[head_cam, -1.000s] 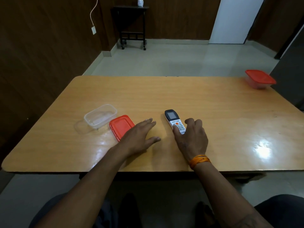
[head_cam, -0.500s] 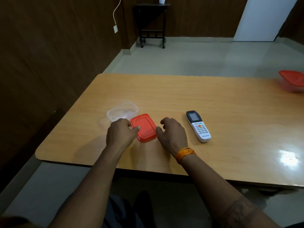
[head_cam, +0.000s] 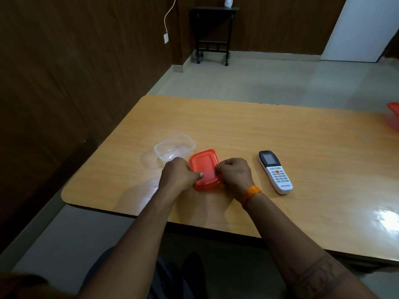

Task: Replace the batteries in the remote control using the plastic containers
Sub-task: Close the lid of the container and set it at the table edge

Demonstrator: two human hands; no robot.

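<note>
Hands meet at the red lid [head_cam: 204, 169] in the head view, a little left of the frame's centre, on the wooden tabletop [head_cam: 269, 130]. The left hand [head_cam: 176, 175] closes on the lid's left edge, thumb laid over the top; the right hand [head_cam: 234, 172] pinches the right edge, fingers curled under. Both grips are clenched on the lid, which seems slightly raised at the near end, though I cannot tell whether it has left the tabletop.

The step in hand looks like taking up this lid, perhaps to fit it on the clear container [head_cam: 174, 147] lying just above and left of it. Doing that well would mean lifting it level by both edges, squaring its corners with the container's rim, then pressing down evenly. Whether the container holds batteries I cannot tell.

Both forearms run up from the bottom of the frame and converge, wrists low over the tabletop, knuckles upward. The remote control [head_cam: 275, 171] lies face up right of centre, near the right hand but apart from it. A second red-lidded container [head_cam: 394, 111] is cut off at the right edge.
</note>
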